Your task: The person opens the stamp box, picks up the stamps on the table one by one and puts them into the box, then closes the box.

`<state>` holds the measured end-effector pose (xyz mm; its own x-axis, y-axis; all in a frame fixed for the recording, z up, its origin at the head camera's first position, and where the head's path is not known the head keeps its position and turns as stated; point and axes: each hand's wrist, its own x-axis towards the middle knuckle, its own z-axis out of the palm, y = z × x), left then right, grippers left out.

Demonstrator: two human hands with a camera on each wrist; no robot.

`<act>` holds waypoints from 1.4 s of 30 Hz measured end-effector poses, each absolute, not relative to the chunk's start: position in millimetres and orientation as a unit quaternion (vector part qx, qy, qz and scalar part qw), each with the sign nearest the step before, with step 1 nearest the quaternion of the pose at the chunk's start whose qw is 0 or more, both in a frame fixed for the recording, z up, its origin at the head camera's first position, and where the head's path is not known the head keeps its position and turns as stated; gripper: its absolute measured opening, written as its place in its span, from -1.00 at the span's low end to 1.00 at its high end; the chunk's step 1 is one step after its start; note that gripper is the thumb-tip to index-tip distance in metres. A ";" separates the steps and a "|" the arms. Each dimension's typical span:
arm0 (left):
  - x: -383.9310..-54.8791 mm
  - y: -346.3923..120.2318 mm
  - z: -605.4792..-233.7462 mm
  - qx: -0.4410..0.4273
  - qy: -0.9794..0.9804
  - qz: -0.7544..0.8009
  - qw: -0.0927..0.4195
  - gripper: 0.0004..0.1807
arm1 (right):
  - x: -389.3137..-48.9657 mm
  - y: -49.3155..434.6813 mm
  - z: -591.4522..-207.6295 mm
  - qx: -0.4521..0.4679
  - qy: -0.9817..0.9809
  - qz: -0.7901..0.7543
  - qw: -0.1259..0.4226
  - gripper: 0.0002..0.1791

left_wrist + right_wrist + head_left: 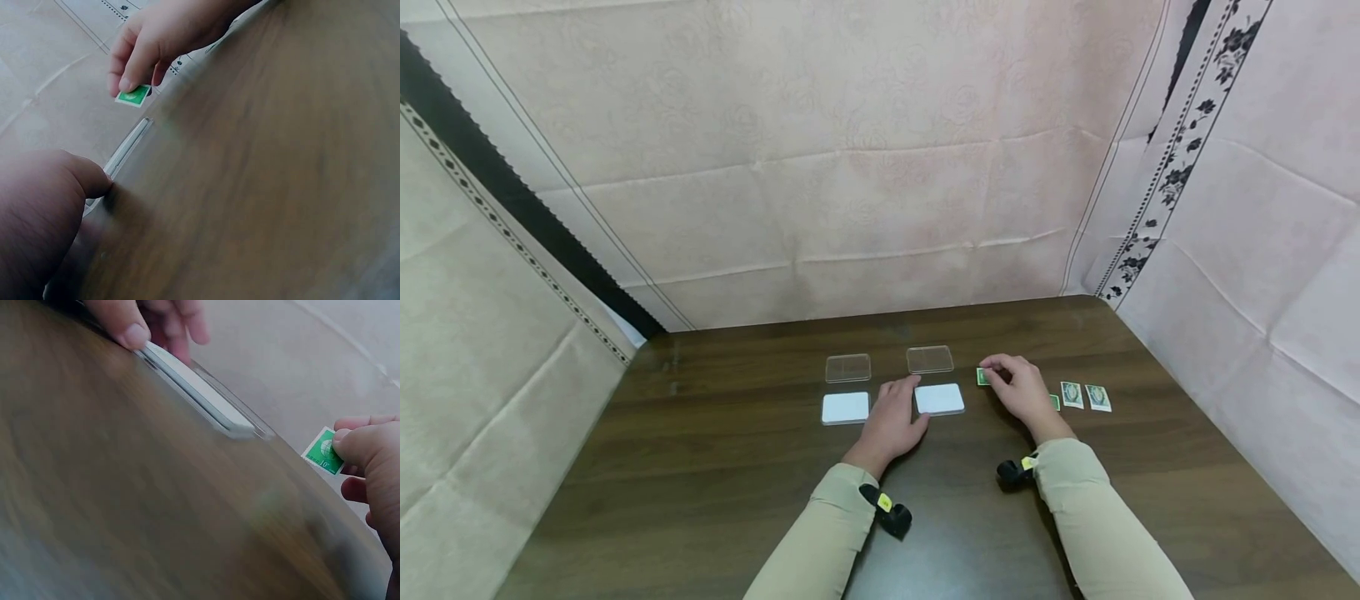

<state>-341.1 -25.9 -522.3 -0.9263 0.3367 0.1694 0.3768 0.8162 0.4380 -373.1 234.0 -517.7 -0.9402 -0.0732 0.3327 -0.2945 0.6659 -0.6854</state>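
Note:
My right hand (1018,387) pinches a small green postage stamp (324,451) with a white border and a figure 10 between thumb and fingertips, above the table to the right of two flat white-filled clear cases. My left hand (891,421) holds the right-hand white-filled case (942,399) at its left side, thumb at the near corner and fingers toward the far edge. In the right wrist view, the left thumb (134,336) touches the corner of that case. The other white-filled case (844,408) lies to the left of the left hand.
Two clear plastic lids (848,368) (930,359) lie behind the white-filled cases. Right of the right hand, two pale green stamps (1072,395) (1098,398) lie in a row, with another green stamp (1055,402) partly hidden by the wrist. Cloth curtains (850,167) enclose the brown table (700,500).

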 end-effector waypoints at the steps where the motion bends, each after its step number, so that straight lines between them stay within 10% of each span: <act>1: -341.1 -26.0 -522.2 -0.188 -0.952 -0.239 0.042 -0.30 | -373.0 230.4 -517.8 0.104 -0.901 0.398 0.136 -0.84; 42: -347.2 -25.3 -525.9 -0.177 -0.945 -0.271 0.045 -0.30 | -368.7 143.5 -518.6 0.226 -0.915 0.302 0.142 -0.93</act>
